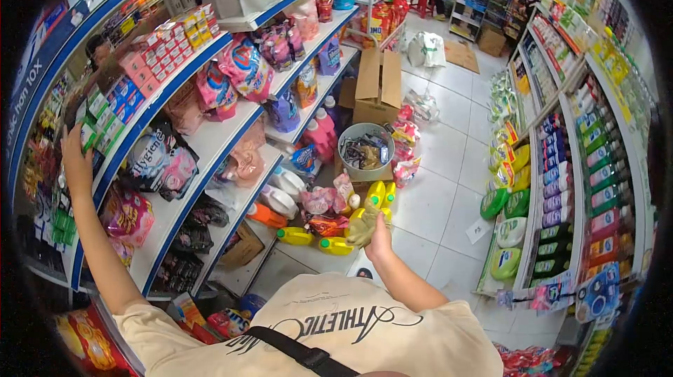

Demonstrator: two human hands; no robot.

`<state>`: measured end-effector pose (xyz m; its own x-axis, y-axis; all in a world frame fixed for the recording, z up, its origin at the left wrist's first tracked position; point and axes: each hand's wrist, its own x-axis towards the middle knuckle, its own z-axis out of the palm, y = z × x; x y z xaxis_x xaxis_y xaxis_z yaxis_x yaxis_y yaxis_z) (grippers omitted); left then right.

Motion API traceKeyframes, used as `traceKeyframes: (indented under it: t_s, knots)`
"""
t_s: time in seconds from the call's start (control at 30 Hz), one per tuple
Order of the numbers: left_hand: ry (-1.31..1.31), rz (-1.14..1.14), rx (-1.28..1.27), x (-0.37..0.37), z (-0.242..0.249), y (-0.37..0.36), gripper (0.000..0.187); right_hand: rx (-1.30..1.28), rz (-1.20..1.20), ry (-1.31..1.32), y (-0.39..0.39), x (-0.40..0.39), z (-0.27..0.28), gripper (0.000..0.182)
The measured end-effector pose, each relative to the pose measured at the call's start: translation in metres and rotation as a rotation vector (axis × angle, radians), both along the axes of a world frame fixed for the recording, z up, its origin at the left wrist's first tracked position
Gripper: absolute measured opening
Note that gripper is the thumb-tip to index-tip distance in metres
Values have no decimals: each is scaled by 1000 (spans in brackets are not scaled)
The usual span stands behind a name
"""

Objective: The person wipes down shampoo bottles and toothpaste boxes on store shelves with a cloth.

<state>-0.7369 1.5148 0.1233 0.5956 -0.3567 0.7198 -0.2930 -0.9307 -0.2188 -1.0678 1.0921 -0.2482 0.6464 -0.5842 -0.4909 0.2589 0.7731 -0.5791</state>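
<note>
On the left, my left hand (76,156) reaches to the top shelf and closes around the end of a small green box (88,136). More green and white boxes (106,121) are stacked beside it, then blue boxes (128,91) and red and white boxes (165,52). In front of my body, my right hand (381,242) is closed on a crumpled olive cloth (364,225); its exact shape cannot be made out. Below that cloth, yellow bottles (335,245) lie on the floor.
A grey bucket (348,144) with dark packets stands by an open cardboard box (377,82). Pink pouches (319,200) and white bottles (278,203) lie near the lower shelf (235,226). Tiled floor (449,194) runs towards the right shelves (571,166), which hold many bottles.
</note>
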Motion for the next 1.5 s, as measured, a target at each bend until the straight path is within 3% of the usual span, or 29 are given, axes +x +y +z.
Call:
traceKeyframes:
  t_s: [0.13,0.2,0.27,0.4,0.53,0.73,0.93,1.0,1.1,1.17,1.23,1.27,1.3,1.33,1.4,1.43,1.5]
  knots:
    - [69,149,111,59,-2,37,54,20,-33,11,4,-6,-26,46]
    - [70,164,44,87,-1,44,60,42,-89,34,2,-10,-28,46]
    - [35,36,-26,103,-2,38,64,34,-80,23,0,-16,-20,46]
    - [66,19,27,98,5,7,69,28,-115,-18,-2,-18,-14,46]
    - [125,390,190,80,9,-18,61,57,-155,-41,-2,-24,-12,43]
    - [-14,482,144,58,6,-40,49,39,-123,-61,0,-34,-20,44]
    - [-138,261,189,61,4,-38,50,169,-43,98,0,-36,-29,42]
    - [-166,202,119,45,11,-48,46,88,51,87,5,-30,-21,44]
    - [-462,-101,-41,27,-13,-42,48,101,131,37,-2,-13,-20,40]
    - [-369,-224,-167,-20,-29,-56,50,110,180,71,-4,-2,-27,40]
    - [-382,-340,-91,-54,-47,-63,46,91,212,56,-8,3,-17,40]
    - [-416,-288,-23,-77,-49,-83,43,89,226,52,-10,6,-18,41]
    - [-508,-463,89,-84,-56,-96,38,97,225,75,-11,10,-25,36]
    - [-442,-519,225,-98,-57,-103,41,6,217,70,-11,11,-27,36]
    - [-118,-788,-197,-125,-91,-151,46,-170,237,77,-16,7,-20,35]
    - [-75,-886,-246,-127,-109,-174,45,-425,259,94,-18,3,-14,35]
    - [106,-931,-557,-128,-178,-213,48,-642,163,28,-18,-3,-6,40]
